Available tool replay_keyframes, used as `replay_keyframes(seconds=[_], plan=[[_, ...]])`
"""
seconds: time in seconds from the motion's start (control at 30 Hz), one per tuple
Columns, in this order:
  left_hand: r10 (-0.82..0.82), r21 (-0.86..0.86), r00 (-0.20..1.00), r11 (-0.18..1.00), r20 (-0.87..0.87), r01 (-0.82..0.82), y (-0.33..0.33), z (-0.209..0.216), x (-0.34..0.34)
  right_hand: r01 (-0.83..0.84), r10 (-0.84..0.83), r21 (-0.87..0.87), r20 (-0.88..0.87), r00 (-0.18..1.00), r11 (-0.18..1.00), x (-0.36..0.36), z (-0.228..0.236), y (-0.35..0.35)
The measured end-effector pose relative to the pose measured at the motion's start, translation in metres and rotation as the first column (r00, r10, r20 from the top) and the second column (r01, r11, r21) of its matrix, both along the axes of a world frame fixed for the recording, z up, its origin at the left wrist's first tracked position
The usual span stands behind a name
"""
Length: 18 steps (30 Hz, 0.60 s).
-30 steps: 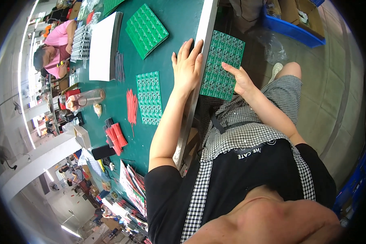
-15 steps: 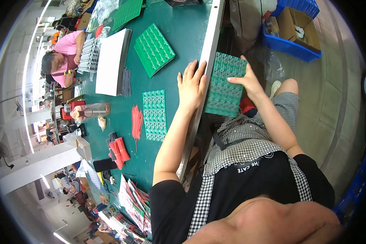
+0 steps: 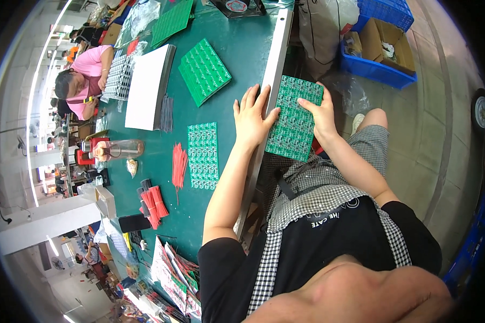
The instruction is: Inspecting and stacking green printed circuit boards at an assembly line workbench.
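My right hand (image 3: 319,114) grips a green circuit board panel (image 3: 292,121) by its right edge, thumb on top. The panel lies over my lap beside the table edge, its face crowded with small parts. My left hand (image 3: 251,123) rests flat at the metal-trimmed table edge (image 3: 275,59), fingers stretched out and holding nothing, its thumb tip close to the panel's left side. A similar panel (image 3: 203,156) lies on the table left of my left forearm. Farther off sits a stack of green panels (image 3: 205,71). Red wires (image 3: 179,167) lie near the single panel.
A white block-like stack (image 3: 148,89) stands beside grey wires (image 3: 167,114). Bundled red wires (image 3: 154,205), a phone (image 3: 134,223) and a clear bottle (image 3: 121,150) are on the table. A co-worker in pink (image 3: 86,72) sits across. A blue crate (image 3: 377,67) is on the floor.
The panel in my right hand has come slightly nearer to me and shows sharply now, where it was blurred before. My left hand stays at the table edge.
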<state>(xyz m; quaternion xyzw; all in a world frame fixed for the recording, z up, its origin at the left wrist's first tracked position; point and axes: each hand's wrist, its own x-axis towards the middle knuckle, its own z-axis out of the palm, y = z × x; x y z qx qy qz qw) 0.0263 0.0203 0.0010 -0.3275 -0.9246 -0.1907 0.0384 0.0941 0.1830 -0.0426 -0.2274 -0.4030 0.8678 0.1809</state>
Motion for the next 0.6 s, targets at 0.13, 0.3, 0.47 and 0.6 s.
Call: replay_keyframes(seconds=[0.13, 0.3, 0.47, 0.6], plan=[[0.009, 0.002, 1.0, 1.0, 0.005, -0.009, -0.001, -0.002, 0.0, -0.207, 0.21, -0.234, -0.013, 0.978, 0.95, -0.003, -0.004, 0.009], [0.012, 0.004, 1.0, 1.0, 0.022, -0.012, 0.0, -0.001, 0.003, -0.411, 0.405, -0.44, -0.112, 0.907, 0.799, -0.006, -0.021, 0.008], [0.016, 0.001, 0.999, 1.0, 0.031, -0.016, 0.0, 0.001, 0.002, -0.434, 0.411, -0.45, -0.155, 0.899, 0.781, -0.01, -0.041, 0.007], [0.019, -0.017, 0.999, 1.0, 0.028, -0.019, 0.001, 0.002, 0.002, -0.468, 0.434, -0.488, -0.19, 0.881, 0.737, -0.012, -0.049, 0.008]])
